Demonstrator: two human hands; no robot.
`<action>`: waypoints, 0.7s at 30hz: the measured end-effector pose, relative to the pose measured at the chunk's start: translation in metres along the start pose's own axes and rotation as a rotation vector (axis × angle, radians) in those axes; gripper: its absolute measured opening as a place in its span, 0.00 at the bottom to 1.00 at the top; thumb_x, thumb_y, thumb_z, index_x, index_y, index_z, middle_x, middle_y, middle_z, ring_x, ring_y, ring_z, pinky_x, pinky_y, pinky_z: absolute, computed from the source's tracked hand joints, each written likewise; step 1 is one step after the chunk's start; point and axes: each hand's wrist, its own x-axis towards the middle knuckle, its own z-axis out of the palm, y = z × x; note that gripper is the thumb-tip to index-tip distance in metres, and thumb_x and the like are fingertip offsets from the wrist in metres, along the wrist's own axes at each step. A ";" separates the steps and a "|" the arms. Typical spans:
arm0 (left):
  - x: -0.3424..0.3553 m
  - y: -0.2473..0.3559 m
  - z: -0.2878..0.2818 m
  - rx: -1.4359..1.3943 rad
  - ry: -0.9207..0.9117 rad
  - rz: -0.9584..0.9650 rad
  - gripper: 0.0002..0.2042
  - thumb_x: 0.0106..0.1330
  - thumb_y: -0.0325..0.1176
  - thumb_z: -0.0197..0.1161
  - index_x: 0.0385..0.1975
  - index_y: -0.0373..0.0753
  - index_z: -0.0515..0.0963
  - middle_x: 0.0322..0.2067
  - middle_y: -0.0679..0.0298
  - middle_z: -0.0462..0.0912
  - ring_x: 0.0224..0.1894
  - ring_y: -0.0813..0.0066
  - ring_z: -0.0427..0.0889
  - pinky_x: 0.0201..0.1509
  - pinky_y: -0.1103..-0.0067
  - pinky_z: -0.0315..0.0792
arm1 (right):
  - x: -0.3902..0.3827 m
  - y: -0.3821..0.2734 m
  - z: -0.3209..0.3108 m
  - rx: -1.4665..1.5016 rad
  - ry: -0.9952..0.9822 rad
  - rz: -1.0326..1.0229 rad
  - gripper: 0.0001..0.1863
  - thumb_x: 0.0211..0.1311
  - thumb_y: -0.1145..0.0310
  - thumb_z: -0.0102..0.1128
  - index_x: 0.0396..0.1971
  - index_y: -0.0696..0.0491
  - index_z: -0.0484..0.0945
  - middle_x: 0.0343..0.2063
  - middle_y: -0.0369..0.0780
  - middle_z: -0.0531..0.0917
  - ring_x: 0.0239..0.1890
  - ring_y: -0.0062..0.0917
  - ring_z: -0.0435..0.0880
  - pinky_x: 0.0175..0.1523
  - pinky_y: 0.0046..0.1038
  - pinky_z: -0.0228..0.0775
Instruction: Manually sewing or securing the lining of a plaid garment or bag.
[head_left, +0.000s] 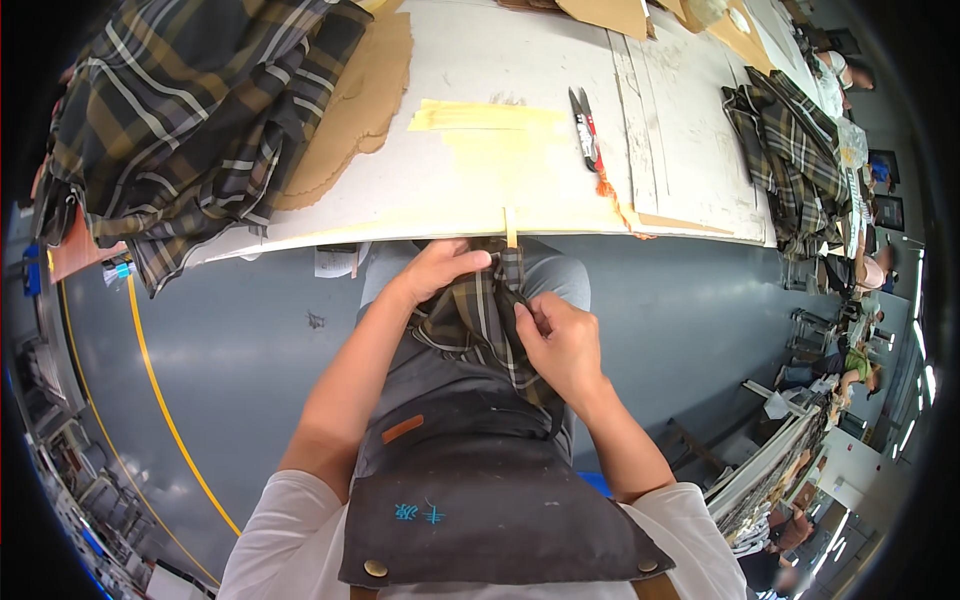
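Observation:
A plaid piece of fabric (465, 315) in dark, olive and white hangs over my lap, just below the table's front edge. My left hand (445, 270) grips its upper left part, thumb stretched across the top. On the right side, my right hand (562, 340) pinches the cloth between thumb and curled fingers. Between the hands a narrow plaid strip (512, 268) runs upward to a small tan strip (511, 230) at the table edge. Part of the cloth is hidden behind my fingers.
Before me is a white table (470, 185) with yellow tape (480, 116). Thread snips (585, 130) with an orange cord lie on it. A large plaid pile (200, 110) covers brown paper (365, 120) at left; more plaid pieces (790, 150) lie at right. People work far right.

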 end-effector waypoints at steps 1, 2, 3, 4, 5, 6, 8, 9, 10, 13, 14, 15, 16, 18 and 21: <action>0.006 0.001 0.000 0.005 -0.174 0.031 0.26 0.56 0.39 0.60 0.52 0.32 0.66 0.48 0.57 0.71 0.51 0.72 0.68 0.56 0.78 0.60 | 0.001 -0.002 0.000 -0.001 -0.027 0.030 0.08 0.48 0.72 0.60 0.16 0.57 0.71 0.11 0.41 0.74 0.12 0.31 0.73 0.19 0.28 0.63; 0.010 0.002 0.002 0.010 -0.348 0.061 0.29 0.54 0.43 0.61 0.53 0.32 0.65 0.49 0.56 0.71 0.51 0.72 0.68 0.56 0.77 0.60 | 0.002 -0.002 0.000 -0.001 -0.031 0.026 0.08 0.48 0.72 0.60 0.16 0.57 0.71 0.11 0.41 0.74 0.12 0.31 0.73 0.19 0.28 0.63; 0.014 0.002 0.006 0.043 -0.362 0.043 0.31 0.52 0.46 0.63 0.52 0.32 0.66 0.45 0.58 0.72 0.48 0.72 0.70 0.55 0.77 0.61 | 0.002 -0.003 -0.001 -0.012 -0.037 0.031 0.09 0.48 0.72 0.60 0.16 0.57 0.71 0.11 0.41 0.74 0.11 0.31 0.72 0.19 0.28 0.62; 0.016 0.000 0.006 0.041 -0.363 0.043 0.31 0.52 0.46 0.63 0.52 0.32 0.66 0.45 0.58 0.72 0.48 0.72 0.70 0.55 0.77 0.61 | 0.003 -0.003 -0.001 -0.022 -0.043 0.037 0.09 0.48 0.72 0.60 0.16 0.57 0.70 0.11 0.41 0.73 0.11 0.31 0.72 0.19 0.28 0.62; 0.018 -0.006 0.005 0.004 -0.403 -0.002 0.25 0.54 0.39 0.60 0.51 0.33 0.68 0.47 0.58 0.73 0.49 0.72 0.71 0.55 0.78 0.62 | 0.003 -0.003 -0.001 -0.025 -0.044 0.037 0.09 0.48 0.72 0.60 0.16 0.57 0.70 0.11 0.41 0.73 0.11 0.31 0.72 0.19 0.28 0.62; 0.020 -0.010 0.004 -0.032 -0.442 -0.047 0.20 0.56 0.31 0.58 0.49 0.33 0.70 0.48 0.59 0.73 0.50 0.72 0.71 0.55 0.78 0.63 | 0.004 -0.003 -0.001 -0.026 -0.048 0.044 0.09 0.48 0.72 0.60 0.16 0.57 0.70 0.10 0.41 0.73 0.11 0.31 0.72 0.19 0.28 0.62; 0.018 -0.023 0.008 -0.129 -0.411 -0.013 0.16 0.56 0.33 0.58 0.44 0.33 0.73 0.44 0.60 0.76 0.46 0.72 0.74 0.53 0.77 0.66 | 0.005 -0.003 0.000 -0.027 -0.055 0.050 0.09 0.48 0.72 0.60 0.16 0.57 0.70 0.10 0.41 0.73 0.11 0.31 0.72 0.19 0.28 0.62; 0.016 -0.022 0.015 -0.243 -0.383 0.027 0.15 0.57 0.33 0.58 0.42 0.33 0.73 0.41 0.60 0.77 0.45 0.72 0.75 0.52 0.77 0.67 | 0.007 -0.002 0.000 -0.017 -0.054 0.043 0.09 0.48 0.72 0.60 0.16 0.57 0.70 0.10 0.41 0.73 0.11 0.31 0.72 0.19 0.29 0.62; 0.014 -0.021 0.018 -0.356 -0.351 0.067 0.13 0.58 0.33 0.58 0.40 0.33 0.74 0.38 0.60 0.78 0.43 0.71 0.76 0.51 0.77 0.68 | 0.008 -0.002 0.000 -0.006 -0.054 0.035 0.09 0.48 0.73 0.59 0.16 0.57 0.70 0.10 0.41 0.73 0.11 0.31 0.72 0.19 0.29 0.62; 0.010 -0.021 0.018 -0.282 -0.247 0.059 0.12 0.60 0.35 0.57 0.38 0.34 0.73 0.32 0.61 0.78 0.39 0.73 0.77 0.48 0.78 0.69 | 0.011 -0.004 0.002 0.035 -0.055 0.026 0.08 0.48 0.73 0.59 0.16 0.57 0.70 0.11 0.41 0.73 0.11 0.32 0.72 0.19 0.30 0.62; 0.008 -0.022 0.021 -0.283 -0.244 0.060 0.12 0.60 0.35 0.57 0.38 0.34 0.73 0.32 0.61 0.78 0.39 0.73 0.77 0.48 0.78 0.69 | 0.011 -0.004 0.002 0.035 -0.058 0.025 0.08 0.48 0.73 0.59 0.16 0.57 0.70 0.11 0.41 0.73 0.11 0.32 0.72 0.19 0.30 0.62; 0.007 -0.024 0.024 -0.318 -0.198 0.074 0.12 0.61 0.36 0.55 0.38 0.34 0.73 0.31 0.62 0.78 0.37 0.74 0.77 0.46 0.79 0.70 | 0.013 -0.002 0.002 0.023 -0.080 0.018 0.08 0.48 0.73 0.59 0.17 0.57 0.70 0.11 0.41 0.73 0.11 0.32 0.72 0.19 0.30 0.62; 0.005 -0.026 0.026 -0.352 -0.152 0.088 0.12 0.63 0.37 0.54 0.38 0.35 0.73 0.29 0.63 0.77 0.35 0.76 0.76 0.44 0.81 0.70 | 0.014 -0.001 0.003 0.010 -0.102 0.011 0.08 0.48 0.73 0.59 0.17 0.58 0.70 0.11 0.42 0.73 0.11 0.33 0.72 0.19 0.30 0.63; 0.003 -0.029 0.028 -0.363 -0.155 0.079 0.12 0.63 0.37 0.53 0.38 0.35 0.72 0.29 0.64 0.77 0.34 0.77 0.76 0.43 0.81 0.70 | 0.014 0.001 0.005 0.012 -0.109 -0.008 0.09 0.50 0.73 0.59 0.17 0.58 0.70 0.10 0.41 0.71 0.10 0.27 0.70 0.18 0.27 0.61; -0.003 -0.024 0.032 -0.372 -0.151 0.048 0.11 0.64 0.38 0.52 0.37 0.36 0.72 0.29 0.65 0.76 0.34 0.79 0.75 0.42 0.82 0.69 | 0.013 0.002 0.005 0.010 -0.124 -0.023 0.10 0.51 0.73 0.59 0.17 0.59 0.70 0.08 0.40 0.70 0.09 0.22 0.69 0.17 0.23 0.59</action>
